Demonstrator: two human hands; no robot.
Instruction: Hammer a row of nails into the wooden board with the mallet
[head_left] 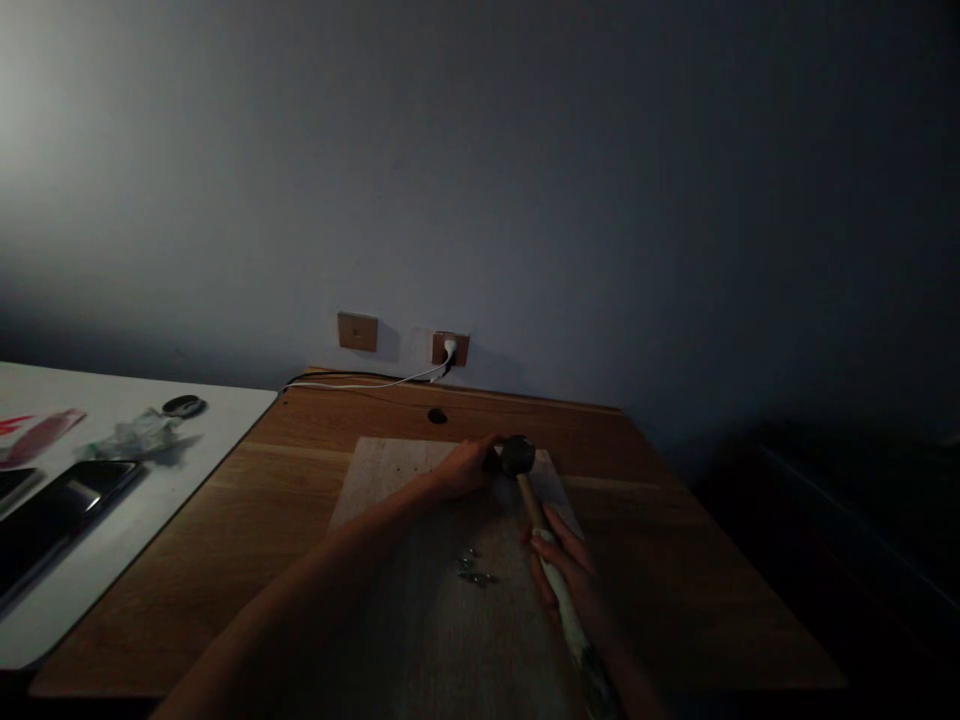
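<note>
A mallet with a dark round head (517, 456) and a pale wooden handle is in my right hand (564, 562), whose fingers wrap round the handle. My left hand (466, 466) is at the far part of the wooden board (427, 620), right beside the mallet head. Its fingers are pinched together, and whatever they hold is hidden in shadow. Several small shiny metal pieces, like screws (478, 577), lie loose on the board nearer to me. A few tiny dark marks show near the board's far left corner.
The board lies on a brown wooden table (255, 520) against a grey wall. On a white table (180, 490) to the left lie a dark glossy device (67, 525), crumpled clear plastic (142, 436) and a round dark item (184, 405). Cables run to a wall socket (451, 348).
</note>
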